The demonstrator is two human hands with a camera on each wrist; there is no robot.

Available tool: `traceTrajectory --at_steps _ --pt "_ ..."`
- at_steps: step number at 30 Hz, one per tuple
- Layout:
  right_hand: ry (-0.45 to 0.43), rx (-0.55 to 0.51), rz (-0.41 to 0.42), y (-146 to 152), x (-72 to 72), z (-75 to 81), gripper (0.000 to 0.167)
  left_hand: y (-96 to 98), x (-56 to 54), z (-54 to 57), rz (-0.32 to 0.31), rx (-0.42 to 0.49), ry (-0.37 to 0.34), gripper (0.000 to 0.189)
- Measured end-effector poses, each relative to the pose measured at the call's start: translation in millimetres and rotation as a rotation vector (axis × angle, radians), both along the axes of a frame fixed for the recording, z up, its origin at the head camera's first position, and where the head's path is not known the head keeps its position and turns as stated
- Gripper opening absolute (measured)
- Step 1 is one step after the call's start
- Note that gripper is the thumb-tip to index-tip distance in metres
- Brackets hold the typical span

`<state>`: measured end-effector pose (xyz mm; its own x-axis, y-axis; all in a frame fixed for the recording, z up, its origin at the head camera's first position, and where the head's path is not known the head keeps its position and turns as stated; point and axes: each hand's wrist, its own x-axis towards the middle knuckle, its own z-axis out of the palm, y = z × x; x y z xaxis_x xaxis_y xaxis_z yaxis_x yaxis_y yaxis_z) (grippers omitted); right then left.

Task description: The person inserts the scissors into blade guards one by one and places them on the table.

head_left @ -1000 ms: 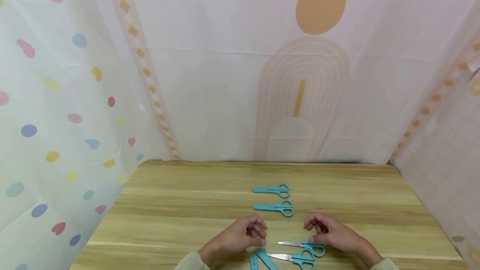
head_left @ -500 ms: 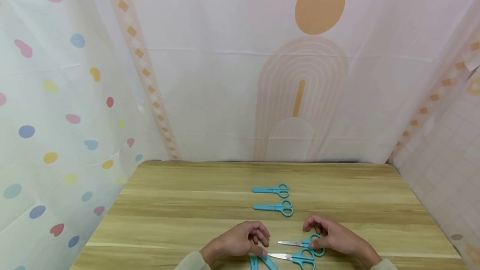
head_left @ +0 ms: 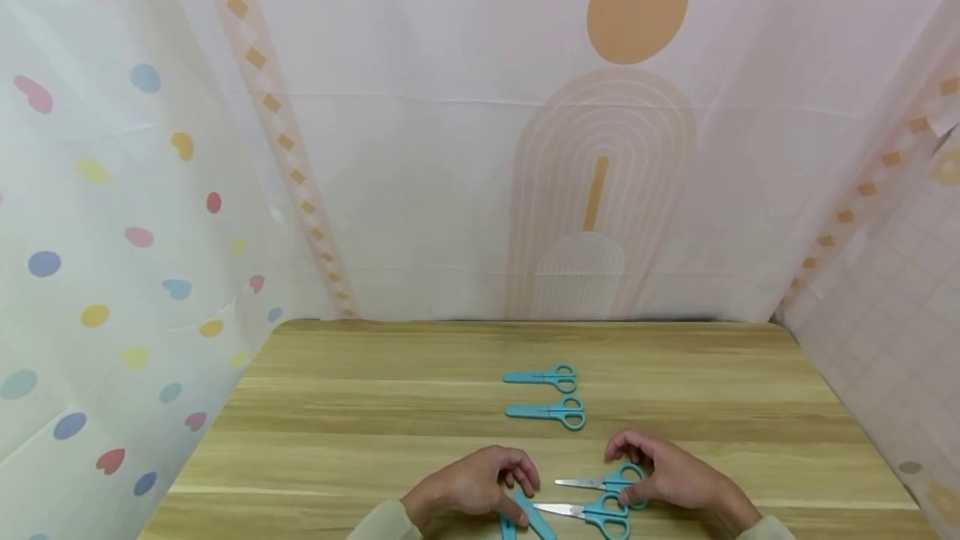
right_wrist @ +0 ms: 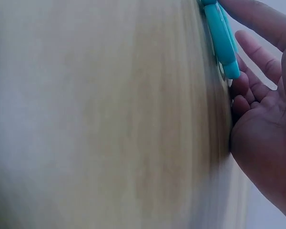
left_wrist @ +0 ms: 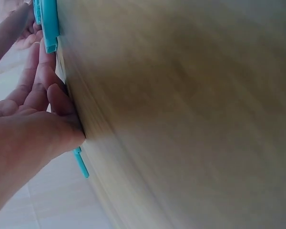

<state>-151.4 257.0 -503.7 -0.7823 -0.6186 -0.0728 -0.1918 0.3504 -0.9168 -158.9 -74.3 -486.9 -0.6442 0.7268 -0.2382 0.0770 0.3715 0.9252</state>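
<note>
Two scissors with bare metal blades lie near the front in the head view: a farther pair (head_left: 577,483) and a nearer pair (head_left: 562,511), both with turquoise handles. Left of the blades are two turquoise blade covers, one slanted (head_left: 538,521) and one partly hidden (head_left: 508,527). My left hand (head_left: 483,480) touches the slanted cover (left_wrist: 50,24) with its thumb, fingers loosely bent above it. At the handles (right_wrist: 221,36) is my right hand (head_left: 678,473), its thumb over where the two pairs meet; which one it touches, I cannot tell. Its fingers arch beyond the farther pair.
Farther back on the wooden table (head_left: 360,407) lie two covered turquoise scissors, a back pair (head_left: 540,377) and a front pair (head_left: 545,412), blades pointing left. Patterned cloths (head_left: 420,190) hang behind and at both sides.
My left hand has moved slightly right and down, bringing its thumb onto the slanted cover. The right thumb has come lower over the scissors' handles. The covered scissors have stayed put.
</note>
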Motion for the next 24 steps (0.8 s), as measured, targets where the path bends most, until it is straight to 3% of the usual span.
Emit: traceTrajectory --at_steps 8,24 --pt "0.026 0.018 0.005 2.2 0.7 1.8 0.044 2.4 1.5 -0.3 -0.001 -0.025 0.049 0.028" --pt "0.055 0.022 -0.037 2.1 1.4 -1.6 0.039 1.7 1.3 0.8 0.006 -0.036 0.043 0.026"
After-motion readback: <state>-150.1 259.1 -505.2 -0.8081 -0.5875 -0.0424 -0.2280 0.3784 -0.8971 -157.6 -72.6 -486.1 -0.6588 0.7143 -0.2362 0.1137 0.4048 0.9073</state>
